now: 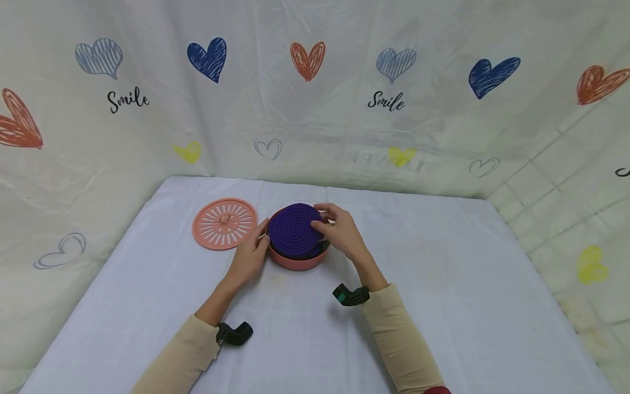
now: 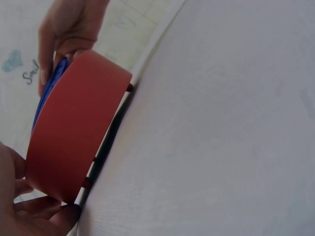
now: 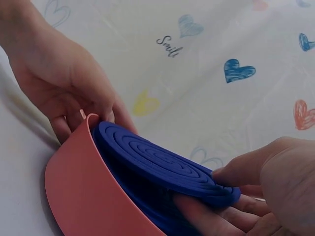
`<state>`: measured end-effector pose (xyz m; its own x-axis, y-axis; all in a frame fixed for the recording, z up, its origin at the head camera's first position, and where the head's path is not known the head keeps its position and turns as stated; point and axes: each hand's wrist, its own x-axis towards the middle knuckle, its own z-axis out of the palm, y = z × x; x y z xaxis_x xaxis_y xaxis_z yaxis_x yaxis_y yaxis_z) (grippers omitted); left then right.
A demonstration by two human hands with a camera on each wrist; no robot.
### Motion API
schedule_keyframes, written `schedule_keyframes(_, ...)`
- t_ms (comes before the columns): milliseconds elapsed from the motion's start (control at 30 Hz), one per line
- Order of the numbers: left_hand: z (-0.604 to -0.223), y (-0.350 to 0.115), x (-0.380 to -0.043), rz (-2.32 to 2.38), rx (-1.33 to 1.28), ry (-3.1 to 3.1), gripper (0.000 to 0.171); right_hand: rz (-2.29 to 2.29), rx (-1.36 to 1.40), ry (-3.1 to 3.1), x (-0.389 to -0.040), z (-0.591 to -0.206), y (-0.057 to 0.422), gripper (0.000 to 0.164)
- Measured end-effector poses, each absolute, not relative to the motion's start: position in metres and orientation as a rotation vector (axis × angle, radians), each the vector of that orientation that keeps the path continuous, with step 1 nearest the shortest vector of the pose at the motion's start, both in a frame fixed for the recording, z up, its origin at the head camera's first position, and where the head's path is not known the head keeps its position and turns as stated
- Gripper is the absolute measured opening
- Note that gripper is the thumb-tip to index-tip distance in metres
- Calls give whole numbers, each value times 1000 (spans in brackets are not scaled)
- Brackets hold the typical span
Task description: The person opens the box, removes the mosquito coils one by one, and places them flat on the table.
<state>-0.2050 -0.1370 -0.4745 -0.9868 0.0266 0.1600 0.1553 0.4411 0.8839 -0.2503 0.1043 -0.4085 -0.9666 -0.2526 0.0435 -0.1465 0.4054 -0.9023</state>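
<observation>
A blue-violet mosquito coil (image 1: 295, 230) lies tilted over the mouth of a round coral-pink coil holder (image 1: 295, 265). My right hand (image 1: 339, 230) pinches the coil's right edge, thumb on top and fingers beneath, as the right wrist view shows. That edge is raised, while the far edge of the coil (image 3: 157, 157) dips inside the holder's rim near my left hand (image 3: 64, 78). More blue shows below it inside the holder. On the holder's left side, my left hand (image 1: 250, 254) grips the wall. The left wrist view shows small feet under the holder (image 2: 78, 113).
A coral-pink slotted lid (image 1: 225, 239) with a small ring in its middle lies flat just left of the holder. A white cloth (image 1: 467, 306) covers the table. Behind it hangs a pale curtain (image 1: 334, 120) printed with hearts and words.
</observation>
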Motion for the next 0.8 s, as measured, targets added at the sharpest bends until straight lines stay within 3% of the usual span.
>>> schedule_keyframes(800,-473,-138,-205,-1586,-145,-2587,51,-1709,-385,2463,-252,-408,106,46)
